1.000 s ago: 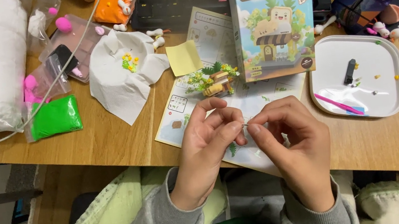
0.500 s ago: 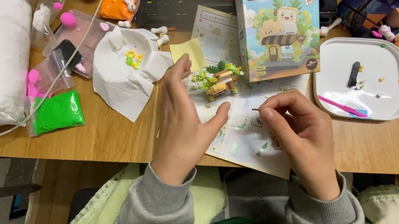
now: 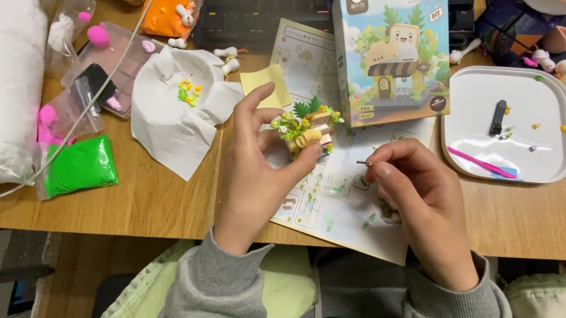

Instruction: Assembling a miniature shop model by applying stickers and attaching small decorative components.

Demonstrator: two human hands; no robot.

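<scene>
Our left hand (image 3: 256,178) grips the small tan-and-green brick model (image 3: 307,132) above the printed instruction sheet (image 3: 339,199) on the wooden worktop (image 3: 145,196). Our right hand (image 3: 418,198) pinches a tiny piece (image 3: 365,163); seemingly fitting calls for precise alignment.

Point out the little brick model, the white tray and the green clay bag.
Brick model (image 3: 307,131), head view, on its tan middle, at the left hand's fingertips.
White tray (image 3: 466,96), head view, on a bare upper-left part.
Green clay bag (image 3: 78,166), head view, on its middle.
</scene>
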